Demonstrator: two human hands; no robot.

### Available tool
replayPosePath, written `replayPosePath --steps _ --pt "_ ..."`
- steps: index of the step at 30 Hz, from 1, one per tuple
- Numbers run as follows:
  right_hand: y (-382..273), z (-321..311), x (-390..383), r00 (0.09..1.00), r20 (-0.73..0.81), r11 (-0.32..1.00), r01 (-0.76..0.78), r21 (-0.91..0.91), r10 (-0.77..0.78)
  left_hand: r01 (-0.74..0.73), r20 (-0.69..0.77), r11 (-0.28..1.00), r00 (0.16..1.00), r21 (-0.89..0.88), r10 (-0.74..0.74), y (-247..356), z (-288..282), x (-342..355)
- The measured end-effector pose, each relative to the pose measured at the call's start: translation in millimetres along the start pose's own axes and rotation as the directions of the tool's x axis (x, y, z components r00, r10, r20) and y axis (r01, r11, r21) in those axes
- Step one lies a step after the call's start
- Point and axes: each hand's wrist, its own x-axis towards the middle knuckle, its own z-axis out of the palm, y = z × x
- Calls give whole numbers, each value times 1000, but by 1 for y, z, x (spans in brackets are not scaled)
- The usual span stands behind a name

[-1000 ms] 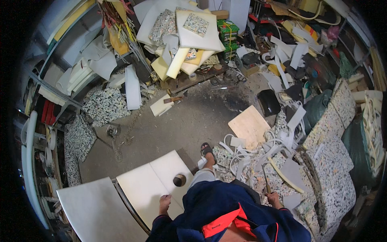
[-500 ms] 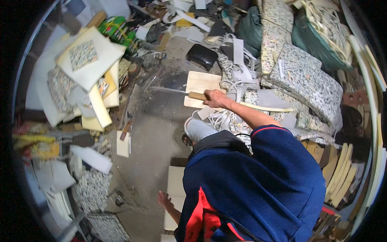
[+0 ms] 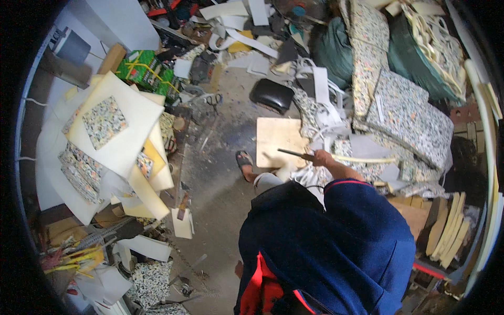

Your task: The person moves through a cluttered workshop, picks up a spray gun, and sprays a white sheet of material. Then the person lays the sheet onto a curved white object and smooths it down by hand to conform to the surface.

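Observation:
My right hand [image 3: 321,159] grips a long knife [image 3: 294,154], its blade reaching leftward over a pale square board [image 3: 278,134] on the floor beside a heap of white strips [image 3: 328,118]. The knife's handle is mostly inside my fist. My left hand [image 3: 239,269] barely shows at the left side of my dark jacket, its fingers hidden. My sandalled foot [image 3: 243,163] stands left of the board. Behind the board lies a black padded object [image 3: 270,94].
Stacked foam sheets [image 3: 126,136] fill the left side. Speckled foam slabs [image 3: 404,121] and stuffed green sacks [image 3: 333,50] crowd the right. Foam offcuts [image 3: 446,228] stand at lower right. Scraps and green boxes [image 3: 142,71] line the back, around a strip of floor [image 3: 210,205].
My view has turned toward the board and slab pile. The white foam panels have left view. My knife hand has moved forward, then lower and rightward; my left hand has slipped mostly behind my body.

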Motion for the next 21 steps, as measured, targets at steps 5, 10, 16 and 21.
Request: replayPosePath --steps 5,10,16,21 --pt "-63 -68 72 976 -84 978 205 34 -202 -132 -34 991 991 -33 131 147 31 26" --pt "-171 -157 106 932 -144 942 336 5 -332 -253 -18 966 967 46 254 249 62 41" --pt "-241 -178 97 959 -141 969 247 3 -244 -337 128 930 939 145 320 281 54 72" --pt "-217 -150 85 968 -139 978 207 -32 -209 -368 192 886 927 281 324 259 19 113"
